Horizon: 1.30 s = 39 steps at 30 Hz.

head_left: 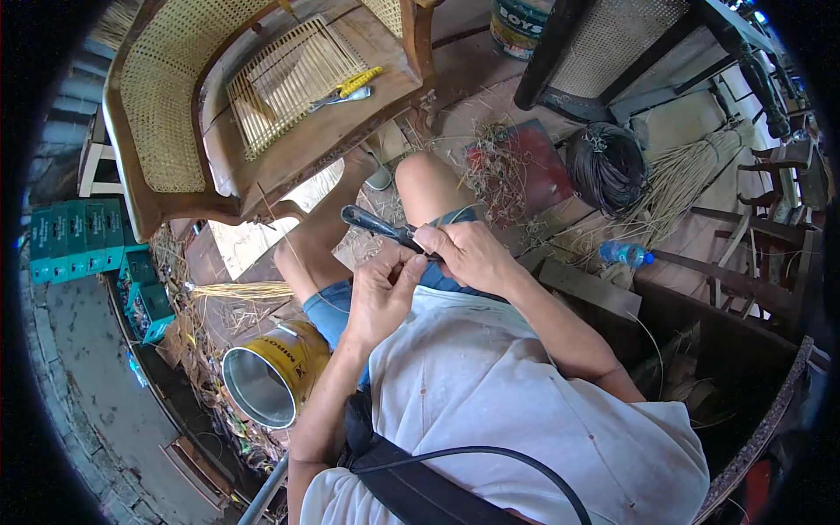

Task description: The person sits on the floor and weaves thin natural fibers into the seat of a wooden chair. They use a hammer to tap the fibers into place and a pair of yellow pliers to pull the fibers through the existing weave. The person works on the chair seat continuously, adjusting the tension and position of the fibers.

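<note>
My two hands meet above my lap around a small tool (pixel 371 220) with a black handle and a hole at its end. The handle juts out toward the upper left; its working end is mostly covered by my fingers. My right hand (pixel 472 251) is closed on that end, thumb on top. Just below it, my left hand (pixel 385 284) is closed in a pinch; what lies between its fingertips is too small to make out. Thin cane strands curve around both hands. Ahead stands a wooden armchair (pixel 315 144) with woven cane panels.
On the chair seat lie strung cane strands (pixel 297 74) and a yellow-handled tool (pixel 359 82). A yellow bucket (pixel 302 354) lies tipped at left, near green crates (pixel 79 236). At right are a black coil (pixel 605 166), cane bundles (pixel 691 171) and a water bottle (pixel 625 254).
</note>
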### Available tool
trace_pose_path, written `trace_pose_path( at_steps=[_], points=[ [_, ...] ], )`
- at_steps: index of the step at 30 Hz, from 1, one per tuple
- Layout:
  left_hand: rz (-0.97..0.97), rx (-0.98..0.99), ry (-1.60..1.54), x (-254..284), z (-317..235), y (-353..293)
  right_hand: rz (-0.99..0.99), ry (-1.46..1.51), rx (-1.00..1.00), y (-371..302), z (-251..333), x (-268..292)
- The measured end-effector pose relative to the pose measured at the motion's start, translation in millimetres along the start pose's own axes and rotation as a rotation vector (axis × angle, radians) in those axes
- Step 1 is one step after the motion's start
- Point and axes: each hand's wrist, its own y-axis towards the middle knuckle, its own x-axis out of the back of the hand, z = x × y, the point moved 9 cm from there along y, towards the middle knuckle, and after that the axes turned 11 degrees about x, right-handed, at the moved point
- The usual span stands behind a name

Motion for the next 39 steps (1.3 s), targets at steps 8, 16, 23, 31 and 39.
trace_pose_path(
  at_steps=[8,16,23,31,39],
  points=[
    [-0.077,-0.023,0.052,4,-4,-14,-0.063,0.033,0.017,1,-17,1],
    [0.077,0.261,-0.382,-9,28,2,-0.017,-0.041,0.117,-1,-5,0],
    [0.077,0.325,-0.437,-3,38,5,0.0,-0.034,0.143,1,-3,-5],
    [-0.125,0.2,-0.319,4,36,0,-0.029,0.086,0.125,1,-7,-15],
    [-0.11,0.09,-0.049,6,16,-7,0.047,0.466,-0.089,2,-41,-22]
  ],
)
